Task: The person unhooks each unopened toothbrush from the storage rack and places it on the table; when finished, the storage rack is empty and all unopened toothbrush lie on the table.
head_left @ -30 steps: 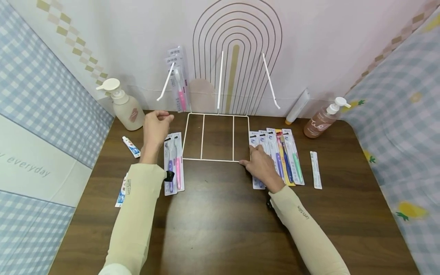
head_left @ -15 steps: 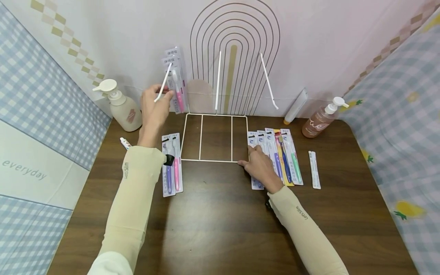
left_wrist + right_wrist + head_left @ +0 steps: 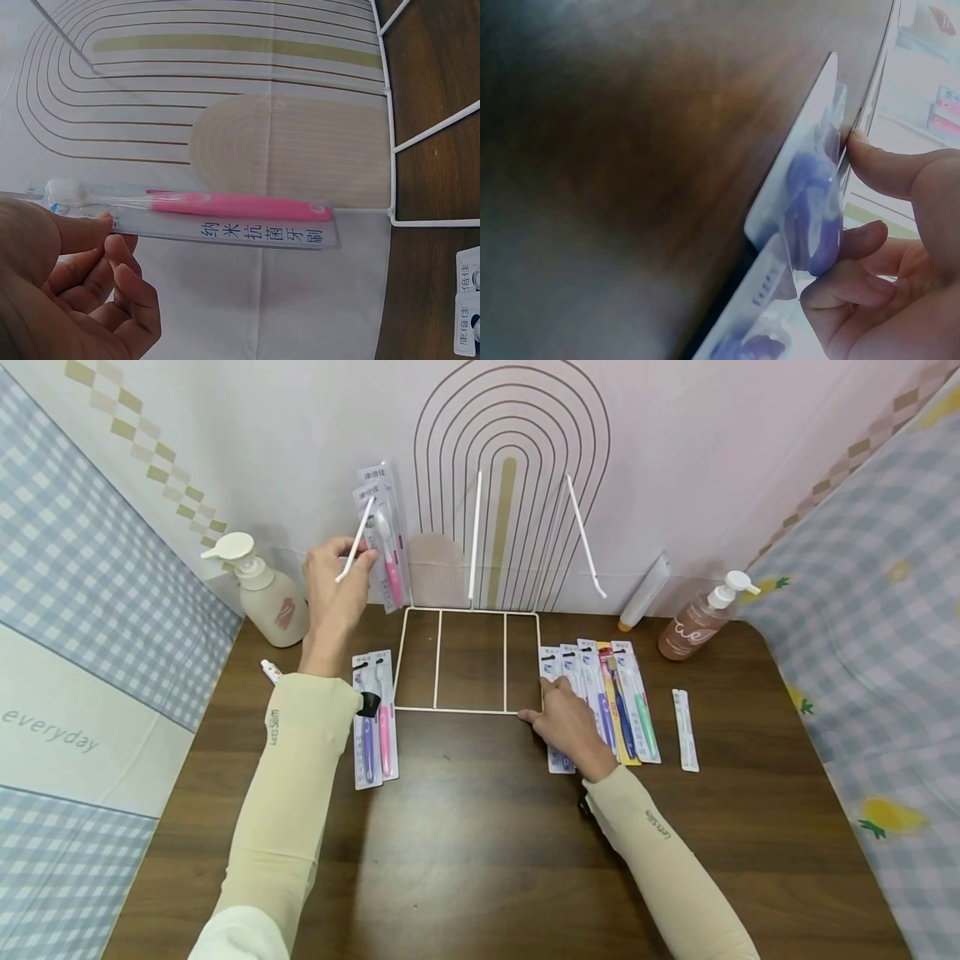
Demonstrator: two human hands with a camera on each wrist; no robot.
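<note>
My left hand (image 3: 335, 589) pinches the edge of a packaged pink toothbrush (image 3: 240, 204) between thumb and fingers. That pack hangs upright on the left hook (image 3: 358, 539) of a white wire rack (image 3: 472, 711), with another pack (image 3: 373, 473) behind it. My right hand (image 3: 566, 714) grips the front right corner of the rack's base; in the right wrist view its thumb (image 3: 881, 166) lies against the wire. Beneath and beside its fingers are packaged purple toothbrushes (image 3: 814, 214), partly covered by the hand.
Several packaged toothbrushes (image 3: 645, 718) lie right of the rack, two more (image 3: 386, 727) to its left. A narrow packet (image 3: 686, 731) lies farther right. A cream pump bottle (image 3: 276, 610), a pink pump bottle (image 3: 697, 631) and a white tube (image 3: 647, 592) stand at the back. A small toothpaste tube (image 3: 271, 671) is partly hidden.
My left hand has risen from below the left hook and taken hold of the hanging pack, whose bottom has shifted slightly. My right hand has stayed at the rack's corner.
</note>
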